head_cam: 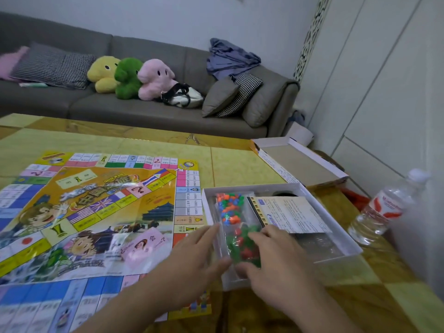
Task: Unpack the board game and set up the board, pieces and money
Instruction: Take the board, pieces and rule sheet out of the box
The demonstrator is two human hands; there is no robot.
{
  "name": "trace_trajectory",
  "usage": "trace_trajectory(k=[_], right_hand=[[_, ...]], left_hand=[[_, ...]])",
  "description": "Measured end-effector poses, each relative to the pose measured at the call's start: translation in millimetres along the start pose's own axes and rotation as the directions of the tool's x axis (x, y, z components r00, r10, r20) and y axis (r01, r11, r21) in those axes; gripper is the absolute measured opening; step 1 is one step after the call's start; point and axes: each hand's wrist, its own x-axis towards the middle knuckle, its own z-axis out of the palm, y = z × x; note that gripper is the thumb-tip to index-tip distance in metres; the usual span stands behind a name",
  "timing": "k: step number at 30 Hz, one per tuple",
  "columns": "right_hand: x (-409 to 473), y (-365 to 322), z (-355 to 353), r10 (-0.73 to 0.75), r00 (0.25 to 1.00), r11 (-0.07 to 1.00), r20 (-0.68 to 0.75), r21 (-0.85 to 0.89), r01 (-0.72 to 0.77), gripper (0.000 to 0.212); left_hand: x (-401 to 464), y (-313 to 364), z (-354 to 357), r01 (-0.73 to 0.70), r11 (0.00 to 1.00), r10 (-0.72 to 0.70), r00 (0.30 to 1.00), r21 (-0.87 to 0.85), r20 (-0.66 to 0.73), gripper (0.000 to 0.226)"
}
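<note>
- Nearest the camera: two bare forearms reaching forward over the table (240,150), both hands blurred.
- Left hand (192,255) at the near left wall of the open box tray (336,233), fingers mostly straight, thumb tip against a clear bag of green and red pieces (242,246); looks like touching rather than a closed grasp, though blur leaves some doubt.
- Right hand (276,258) on the same bag from the right, fingers bent over its top and thumb at its near end; apparently pinching it, bag not yet clear of the tray.
- Further back in the same compartment: a second bag of mixed orange, blue and green pieces (228,205), untouched.
- Right compartment: a printed leaflet (288,212) lying over darker contents, too dim to identify.
- Game board (91,212) already unfolded flat to the left of the tray, a pink card packet (141,246) resting on it.
- Box lid (300,162) upside down beyond the tray; water bottle (384,207) at far right.
- Step in hand, by judgement: pieces out of the box; board done, money not yet seen.
- Next move likely calls for lifting the bag over the tray wall and setting it beside the board without snagging the thin plastic.
</note>
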Motion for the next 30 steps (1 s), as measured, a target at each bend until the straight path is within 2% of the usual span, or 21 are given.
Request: trace_trajectory(k=[4, 6, 9, 13, 14, 16, 19, 20, 22, 25, 28, 30], right_hand=[[4, 3, 0, -0.011, 0.992, 0.999, -0.128, 0.029, 0.015, 0.020], [5, 3, -2, -0.010, 0.986, 0.999, -0.167, 0.050, 0.018, 0.008], [6, 4, -3, 0.004, 0.974, 0.998, -0.228, 0.069, 0.012, 0.014], [6, -1, -4, 0.018, 0.937, 0.993, -0.348, 0.118, 0.025, 0.026], [5, -3, -3, -0.003, 0.919, 0.988, -0.394, 0.140, 0.063, 0.027], [3, -11, 2, -0.052, 0.876, 0.977, -0.480, 0.159, 0.145, 0.024], [2, -32, 13, -0.176, 0.799, 0.949, -0.575, 0.118, 0.294, 0.011], [2, -38, 17, -0.225, 0.779, 0.935, -0.585, 0.095, 0.342, 0.004], [4, -47, 25, -0.294, 0.791, 0.902, -0.536, 0.118, 0.416, 0.013], [0, -53, 27, -0.354, 0.834, 0.860, -0.423, 0.202, 0.468, 0.021], [5, -43, 20, -0.287, 0.883, 0.885, -0.370, 0.249, 0.392, 0.024], [20, -26, 15, -0.177, 0.929, 0.930, -0.324, 0.254, 0.266, 0.023]], left_hand=[[2, 0, 4, 0.020, 1.000, -0.019, 1.000, -0.022, 0.025, 0.081], [1, 0, 3, 0.028, 1.000, -0.028, 0.999, -0.004, 0.035, 0.078], [-1, 2, -2, 0.022, 0.998, -0.021, 1.000, -0.052, 0.023, 0.073], [-9, 13, -14, 0.002, 0.960, -0.018, 0.998, -0.280, -0.057, 0.061], [-11, 18, -18, -0.003, 0.919, -0.038, 0.995, -0.394, -0.094, 0.055], [-13, 26, -26, -0.002, 0.767, -0.085, 0.991, -0.642, -0.105, 0.043], [-9, 27, -34, 0.012, 0.564, -0.074, 0.997, -0.826, -0.036, 0.048], [-10, 27, -37, 0.027, 0.516, -0.091, 0.996, -0.856, -0.023, 0.041], [-7, 20, -39, 0.053, 0.505, -0.213, 0.975, -0.861, -0.065, 0.020], [-1, -2, -45, 0.098, 0.523, -0.399, 0.906, -0.846, -0.142, 0.013], [-3, -16, -68, 0.062, 0.484, -0.500, 0.838, -0.873, -0.218, 0.012], [-3, -26, -85, 0.024, 0.373, -0.560, 0.803, -0.928, -0.204, 0.012]])
